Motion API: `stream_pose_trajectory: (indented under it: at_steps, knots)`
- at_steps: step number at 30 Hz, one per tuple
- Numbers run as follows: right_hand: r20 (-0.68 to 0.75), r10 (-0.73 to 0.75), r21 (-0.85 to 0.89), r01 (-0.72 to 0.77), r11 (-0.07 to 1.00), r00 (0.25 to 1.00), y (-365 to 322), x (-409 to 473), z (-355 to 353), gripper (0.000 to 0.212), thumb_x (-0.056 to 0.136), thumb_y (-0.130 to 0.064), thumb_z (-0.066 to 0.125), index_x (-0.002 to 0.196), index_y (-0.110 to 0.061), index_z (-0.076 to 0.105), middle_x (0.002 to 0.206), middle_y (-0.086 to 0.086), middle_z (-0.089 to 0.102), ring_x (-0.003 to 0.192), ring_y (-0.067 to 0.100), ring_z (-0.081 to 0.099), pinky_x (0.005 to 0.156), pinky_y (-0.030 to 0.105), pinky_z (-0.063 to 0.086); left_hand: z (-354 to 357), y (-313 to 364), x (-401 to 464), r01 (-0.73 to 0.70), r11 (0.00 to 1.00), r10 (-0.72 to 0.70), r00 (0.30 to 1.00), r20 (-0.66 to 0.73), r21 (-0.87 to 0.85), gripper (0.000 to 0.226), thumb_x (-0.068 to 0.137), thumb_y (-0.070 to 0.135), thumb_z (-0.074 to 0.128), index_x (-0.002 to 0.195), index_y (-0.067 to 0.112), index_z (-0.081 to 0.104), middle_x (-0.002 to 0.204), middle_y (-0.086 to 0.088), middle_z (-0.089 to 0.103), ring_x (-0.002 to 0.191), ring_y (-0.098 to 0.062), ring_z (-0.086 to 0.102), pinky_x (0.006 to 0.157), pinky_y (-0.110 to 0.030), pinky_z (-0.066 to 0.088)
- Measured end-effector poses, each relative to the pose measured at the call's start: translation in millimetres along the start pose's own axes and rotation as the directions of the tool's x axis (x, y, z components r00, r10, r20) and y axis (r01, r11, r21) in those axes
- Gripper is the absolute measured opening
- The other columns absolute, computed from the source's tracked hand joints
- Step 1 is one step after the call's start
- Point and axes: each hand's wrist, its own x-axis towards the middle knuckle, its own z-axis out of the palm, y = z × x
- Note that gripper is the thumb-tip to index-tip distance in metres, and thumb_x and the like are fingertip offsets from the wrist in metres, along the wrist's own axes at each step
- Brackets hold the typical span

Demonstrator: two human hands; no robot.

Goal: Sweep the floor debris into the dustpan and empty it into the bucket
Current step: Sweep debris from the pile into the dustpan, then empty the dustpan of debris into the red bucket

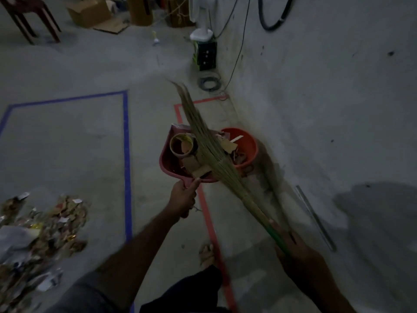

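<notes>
Dustpan point(168, 160): I see it pink and loaded with a tape roll point(181, 145) and cardboard scraps, just beyond my left grip point(182, 197), which is closed round its handle.
Broom point(203, 141): straw bristles slant across the pan; my right grip point(293, 247) clasps the green handle.
Bucket point(249, 143): orange, behind the broom, partly hidden.
Debris pile point(42, 229): far left of the grips, blurred.

The dustpan point(178, 159) is held above the floor point(90, 71), directly left of the bucket point(244, 145) and overlapping its rim. The bucket stands on the floor against the wall point(316, 86). A tape roll point(181, 145) lies in the dustpan. The broom point(207, 143) lies across both containers. The debris pile point(42, 224) lies on the floor, well apart to the left. A fan point(202, 16) stands behind, along the wall.
</notes>
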Motion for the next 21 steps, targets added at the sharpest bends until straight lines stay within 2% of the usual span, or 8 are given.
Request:
stream_pose_trajectory:
  at_steps: [2,3,5,6,9,14,17,21]
  knots:
    - [0.066,0.068,0.018,-0.07,0.997,0.995,12,19,-8,0.097,0.076,-0.026,0.08,0.155,-0.041,0.025,0.088,-0.002,0.055,0.046,0.01,0.043,0.038,0.017,0.03,19,9,25,0.004,1.0,-0.004,1.0,0.019,0.006,0.037,0.101,0.033,0.06,0.073,0.016,0.042,0.053,0.002,0.032,0.037,-0.01,0.028,0.039,-0.021,0.027]
    - [0.087,0.093,0.027,-0.096,0.995,0.992,18,28,-12,0.099,0.076,-0.028,0.081,0.155,-0.042,0.024,0.087,-0.005,0.051,0.046,0.006,0.039,0.039,0.009,0.022,28,15,37,0.0,1.0,-0.001,0.999,0.037,0.008,0.038,0.101,0.032,0.06,0.073,0.015,0.042,0.053,0.001,0.031,0.037,-0.01,0.028,0.039,-0.021,0.027]
    - [0.088,0.106,0.02,-0.108,0.994,0.991,30,46,-17,0.094,0.077,-0.027,0.08,0.155,-0.038,0.028,0.085,-0.011,0.042,0.044,0.003,0.027,0.034,0.01,0.012,44,23,61,0.001,1.0,-0.002,0.998,0.069,0.017,0.036,0.1,0.034,0.061,0.076,0.013,0.044,0.053,0.001,0.032,0.037,-0.011,0.028,0.039,-0.022,0.027]
    - [0.089,0.106,0.014,-0.107,0.994,0.99,36,54,-19,0.093,0.078,-0.025,0.08,0.155,-0.036,0.029,0.085,-0.011,0.041,0.044,0.003,0.024,0.033,0.012,0.011,50,26,72,0.012,1.0,-0.013,0.997,0.07,0.018,0.035,0.1,0.035,0.061,0.079,0.011,0.045,0.053,0.0,0.033,0.037,-0.011,0.028,0.039,-0.022,0.028]
    - [0.118,0.123,0.046,-0.129,0.991,0.985,48,78,-28,0.089,0.081,-0.024,0.08,0.155,-0.033,0.032,0.087,-0.012,0.045,0.044,-0.003,0.025,0.031,0.013,0.015,69,35,102,0.049,0.998,-0.05,0.997,0.057,0.027,0.034,0.099,0.037,0.063,0.084,0.011,0.046,0.056,-0.002,0.036,0.038,-0.011,0.031,0.037,-0.021,0.029]
    - [0.148,0.173,0.128,-0.193,0.973,0.974,75,127,-27,0.086,0.084,-0.022,0.077,0.155,-0.038,0.03,0.092,-0.018,0.044,0.044,-0.004,0.036,0.035,0.01,0.027,97,41,157,0.123,0.992,-0.123,0.991,0.057,0.016,0.035,0.099,0.035,0.063,0.086,0.01,0.042,0.056,-0.001,0.037,0.038,-0.01,0.032,0.037,-0.022,0.031]
    - [0.171,0.196,0.121,-0.218,0.969,0.966,92,157,-22,0.085,0.085,-0.023,0.076,0.155,-0.038,0.03,0.091,-0.017,0.042,0.047,-0.005,0.035,0.034,0.01,0.026,114,42,190,0.199,0.98,-0.2,0.979,0.043,0.023,0.032,0.098,0.034,0.064,0.089,0.01,0.045,0.061,-0.002,0.038,0.039,-0.008,0.034,0.038,-0.021,0.032]
    - [0.216,0.212,0.126,-0.242,0.962,0.953,124,198,-13,0.089,0.089,-0.03,0.071,0.155,-0.05,0.014,0.095,-0.009,0.052,0.048,0.001,0.041,0.034,0.011,0.025,140,43,237,0.266,0.962,-0.268,0.962,0.044,0.057,0.026,0.1,0.029,0.063,0.097,0.006,0.053,0.066,-0.006,0.042,0.046,-0.012,0.038,0.038,-0.021,0.035]
